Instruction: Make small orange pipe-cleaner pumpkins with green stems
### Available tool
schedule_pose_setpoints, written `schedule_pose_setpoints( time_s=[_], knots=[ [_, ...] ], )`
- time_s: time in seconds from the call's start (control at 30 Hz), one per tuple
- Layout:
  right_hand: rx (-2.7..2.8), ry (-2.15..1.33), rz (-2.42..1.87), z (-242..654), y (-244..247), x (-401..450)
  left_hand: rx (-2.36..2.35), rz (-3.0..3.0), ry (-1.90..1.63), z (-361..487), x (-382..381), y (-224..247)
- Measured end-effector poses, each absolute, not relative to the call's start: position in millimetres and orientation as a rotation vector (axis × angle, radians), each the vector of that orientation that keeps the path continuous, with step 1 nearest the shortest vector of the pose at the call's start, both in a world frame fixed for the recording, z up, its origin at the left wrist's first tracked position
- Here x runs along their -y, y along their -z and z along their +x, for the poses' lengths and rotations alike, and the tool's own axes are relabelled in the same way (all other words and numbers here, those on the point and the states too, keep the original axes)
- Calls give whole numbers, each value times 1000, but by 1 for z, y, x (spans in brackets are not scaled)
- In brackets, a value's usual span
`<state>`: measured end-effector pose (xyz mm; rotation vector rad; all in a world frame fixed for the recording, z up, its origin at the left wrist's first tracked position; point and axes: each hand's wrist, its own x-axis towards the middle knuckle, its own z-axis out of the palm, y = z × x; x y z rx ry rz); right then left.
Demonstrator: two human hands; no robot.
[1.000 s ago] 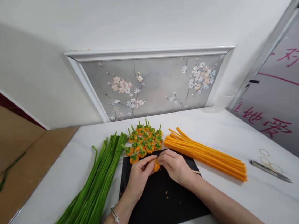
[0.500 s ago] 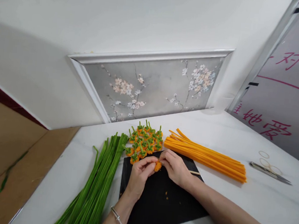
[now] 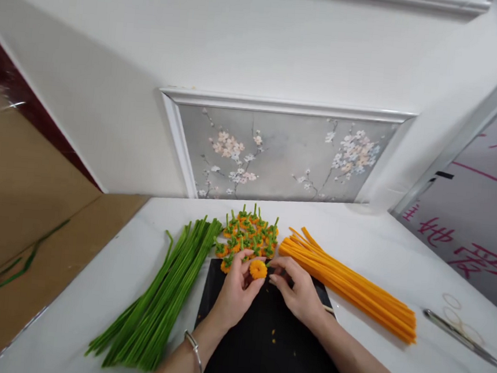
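Between the thumb and fingers of my left hand [image 3: 239, 287] is a small round orange pipe-cleaner piece [image 3: 258, 270], fluted like a tiny pumpkin, its face turned up toward me. My right hand [image 3: 298, 289] is just right of it, thumb and forefinger a little apart, the fingertips close to its edge. A hint of green shows by those fingertips; I cannot make out whether they touch it. Both hands are over a black mat [image 3: 260, 350] dotted with orange bits. Just behind them stands a cluster of similar orange pieces with green tops and stems [image 3: 251, 228].
Green pipe cleaners [image 3: 164, 295] lie left of the mat, orange pipe cleaners [image 3: 348, 282] to its right. Tweezers [image 3: 461, 337] and thin loops [image 3: 453, 312] are far right. A thin stick [image 3: 328, 308] pokes out by my right wrist. Cardboard [image 3: 50, 262] borders the white table's left side.
My view has shifted. The orange piece has been turned so its round face shows, and my right fingers have moved slightly away from my left ones.
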<state>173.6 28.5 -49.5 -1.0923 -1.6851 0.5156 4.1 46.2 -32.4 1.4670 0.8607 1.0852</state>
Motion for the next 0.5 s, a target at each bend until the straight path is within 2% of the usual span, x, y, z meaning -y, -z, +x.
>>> schedule_pose_setpoints(
  time_s=[0.5],
  knots=[
    [1733, -448, -1024, 178, 50, -29, -851, 1593, -1097, 2, -43, 38]
  ],
)
